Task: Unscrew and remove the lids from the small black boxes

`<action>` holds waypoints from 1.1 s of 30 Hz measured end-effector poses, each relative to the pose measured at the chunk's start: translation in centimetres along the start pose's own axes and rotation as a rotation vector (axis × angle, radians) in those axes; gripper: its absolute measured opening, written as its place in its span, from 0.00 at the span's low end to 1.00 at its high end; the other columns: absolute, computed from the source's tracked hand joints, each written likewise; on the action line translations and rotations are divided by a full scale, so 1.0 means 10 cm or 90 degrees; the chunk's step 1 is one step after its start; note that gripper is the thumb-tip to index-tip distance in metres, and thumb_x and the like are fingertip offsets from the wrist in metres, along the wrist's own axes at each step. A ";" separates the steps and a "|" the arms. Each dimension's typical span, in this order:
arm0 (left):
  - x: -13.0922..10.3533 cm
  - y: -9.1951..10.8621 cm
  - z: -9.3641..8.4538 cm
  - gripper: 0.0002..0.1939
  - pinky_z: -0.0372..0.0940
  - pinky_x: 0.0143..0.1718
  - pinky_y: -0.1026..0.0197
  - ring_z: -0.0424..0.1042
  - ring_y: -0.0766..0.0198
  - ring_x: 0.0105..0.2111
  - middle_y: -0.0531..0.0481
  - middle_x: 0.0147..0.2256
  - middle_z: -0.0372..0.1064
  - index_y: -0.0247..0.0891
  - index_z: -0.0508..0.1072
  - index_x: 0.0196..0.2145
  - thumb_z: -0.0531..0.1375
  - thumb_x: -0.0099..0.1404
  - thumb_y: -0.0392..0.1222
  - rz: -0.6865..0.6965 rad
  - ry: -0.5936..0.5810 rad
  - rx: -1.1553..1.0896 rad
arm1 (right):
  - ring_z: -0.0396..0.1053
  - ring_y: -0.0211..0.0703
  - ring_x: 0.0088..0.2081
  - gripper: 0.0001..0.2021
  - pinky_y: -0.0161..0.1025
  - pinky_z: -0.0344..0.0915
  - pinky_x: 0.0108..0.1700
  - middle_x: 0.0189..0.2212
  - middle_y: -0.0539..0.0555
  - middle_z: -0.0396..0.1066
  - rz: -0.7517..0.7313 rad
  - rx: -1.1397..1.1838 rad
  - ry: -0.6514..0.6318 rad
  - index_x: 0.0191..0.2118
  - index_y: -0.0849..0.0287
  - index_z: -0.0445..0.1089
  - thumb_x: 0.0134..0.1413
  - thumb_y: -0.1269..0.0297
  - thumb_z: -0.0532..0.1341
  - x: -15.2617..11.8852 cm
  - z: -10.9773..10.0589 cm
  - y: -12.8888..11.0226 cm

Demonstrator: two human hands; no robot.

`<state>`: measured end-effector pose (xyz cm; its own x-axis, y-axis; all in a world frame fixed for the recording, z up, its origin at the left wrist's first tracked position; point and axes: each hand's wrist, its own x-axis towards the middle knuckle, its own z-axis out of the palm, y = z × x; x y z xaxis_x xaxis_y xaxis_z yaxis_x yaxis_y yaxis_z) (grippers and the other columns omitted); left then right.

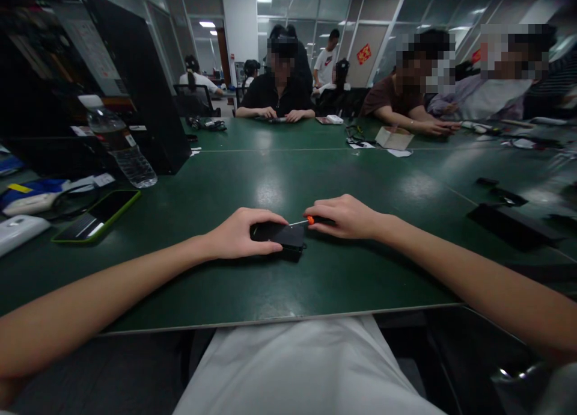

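Note:
On the green table, my left hand (237,233) grips a small black box (292,239) from its left side, thumb along the near edge and fingers over the far one. My right hand (345,216) is closed around a screwdriver (311,221) with an orange handle, most of which the fingers cover. Its thin metal shaft points left, and the tip meets the upper right edge of the box; whether it sits in a screw or a gap is too small to tell.
To the left are a phone (101,215) in a green case, a water bottle (121,143) and a tall black cabinet (135,78). Black parts (511,225) lie at the right. Across the table (252,174), several people sit near a small open box (393,138).

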<state>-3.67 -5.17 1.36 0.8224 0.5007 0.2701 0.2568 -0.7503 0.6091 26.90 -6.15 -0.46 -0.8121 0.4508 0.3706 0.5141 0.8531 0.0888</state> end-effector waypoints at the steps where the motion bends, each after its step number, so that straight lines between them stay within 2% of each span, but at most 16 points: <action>1: -0.03 -0.02 -0.02 0.23 0.66 0.46 0.60 0.78 0.56 0.44 0.46 0.46 0.80 0.36 0.78 0.52 0.69 0.63 0.50 -0.021 -0.004 0.000 | 0.73 0.38 0.34 0.15 0.35 0.59 0.33 0.38 0.55 0.77 0.000 -0.020 0.013 0.53 0.61 0.70 0.72 0.58 0.53 0.01 0.00 -0.03; 4: -0.07 -0.06 -0.04 0.23 0.66 0.43 0.60 0.77 0.57 0.41 0.48 0.44 0.80 0.37 0.79 0.50 0.68 0.62 0.53 -0.083 -0.002 -0.003 | 0.73 0.38 0.33 0.15 0.35 0.59 0.31 0.36 0.55 0.77 0.007 -0.076 0.044 0.53 0.62 0.70 0.73 0.61 0.51 0.04 0.02 -0.14; 9: -0.05 -0.05 0.00 0.25 0.65 0.40 0.60 0.76 0.58 0.38 0.48 0.40 0.80 0.36 0.80 0.49 0.69 0.60 0.55 -0.122 0.009 -0.013 | 0.73 0.38 0.32 0.16 0.35 0.57 0.29 0.34 0.55 0.78 0.028 -0.130 0.064 0.52 0.61 0.72 0.73 0.62 0.49 0.08 0.08 -0.27; 15: -0.02 -0.05 0.03 0.25 0.66 0.41 0.60 0.76 0.57 0.39 0.47 0.40 0.80 0.36 0.80 0.49 0.70 0.59 0.54 -0.123 0.029 -0.049 | 0.74 0.38 0.30 0.17 0.36 0.58 0.29 0.34 0.55 0.80 0.084 -0.131 0.069 0.53 0.59 0.75 0.72 0.63 0.50 0.04 0.09 -0.30; 20: -0.02 -0.06 0.03 0.26 0.66 0.41 0.60 0.77 0.57 0.39 0.46 0.41 0.81 0.35 0.80 0.50 0.70 0.59 0.53 -0.124 0.038 -0.053 | 0.74 0.38 0.29 0.17 0.37 0.57 0.28 0.35 0.55 0.81 0.086 -0.131 0.087 0.55 0.59 0.75 0.71 0.64 0.51 0.05 0.12 -0.31; 25: -0.02 -0.07 0.04 0.27 0.64 0.36 0.62 0.75 0.59 0.35 0.48 0.39 0.81 0.36 0.80 0.51 0.70 0.59 0.54 -0.119 0.040 -0.033 | 0.77 0.42 0.35 0.17 0.35 0.64 0.35 0.39 0.58 0.80 0.103 0.025 0.058 0.56 0.62 0.74 0.69 0.65 0.54 0.13 0.13 -0.29; 29: -0.03 -0.08 0.05 0.27 0.64 0.36 0.62 0.75 0.59 0.36 0.47 0.39 0.81 0.36 0.80 0.52 0.70 0.60 0.54 -0.104 0.042 -0.023 | 0.78 0.42 0.39 0.14 0.35 0.67 0.42 0.42 0.57 0.81 0.128 0.189 0.032 0.51 0.59 0.76 0.65 0.67 0.56 0.17 0.14 -0.27; 33: -0.03 -0.05 0.06 0.27 0.65 0.37 0.61 0.76 0.58 0.36 0.46 0.40 0.81 0.36 0.80 0.52 0.70 0.60 0.54 -0.100 0.054 -0.031 | 0.77 0.42 0.37 0.15 0.36 0.67 0.41 0.41 0.57 0.81 0.159 0.213 0.014 0.51 0.60 0.76 0.64 0.65 0.57 0.15 0.15 -0.23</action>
<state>-3.76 -5.20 0.54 0.7278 0.6465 0.2289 0.3525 -0.6389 0.6837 24.10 -7.05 -1.45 -0.6659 0.6523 0.3621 0.5736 0.7579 -0.3106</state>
